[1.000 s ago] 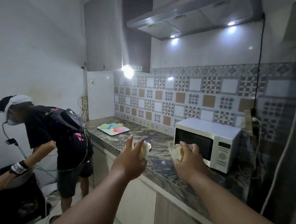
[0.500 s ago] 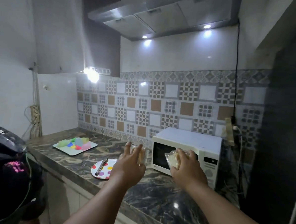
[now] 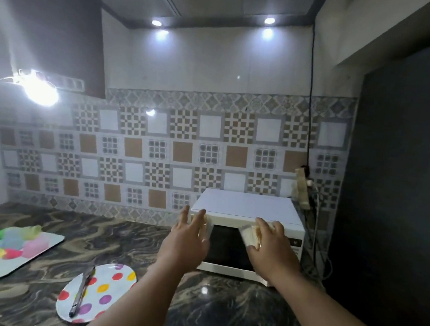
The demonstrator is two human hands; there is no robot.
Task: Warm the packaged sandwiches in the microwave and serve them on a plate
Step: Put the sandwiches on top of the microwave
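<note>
Glossy veined stone countertop [image 3: 225,312] mirrors a lamp. Smooth white microwave [image 3: 244,207] casing, dark shiny door. At seven o'clock, glossy polka-dot plate [image 3: 116,282]. Clear plastic wraps the sandwiches [image 3: 248,236].

Two hands [image 3: 186,246], seemingly two sandwiches [image 3: 251,234], one microwave [image 3: 246,206], one plate [image 3: 116,280]

Your dark marbled stone worktop [image 3: 139,236] carries a white box-shaped microwave [image 3: 244,207] at the back right, a white oval plate with coloured dots [image 3: 108,286] near the front edge, and a pale rectangular tray [image 3: 50,241] to the left.
</note>
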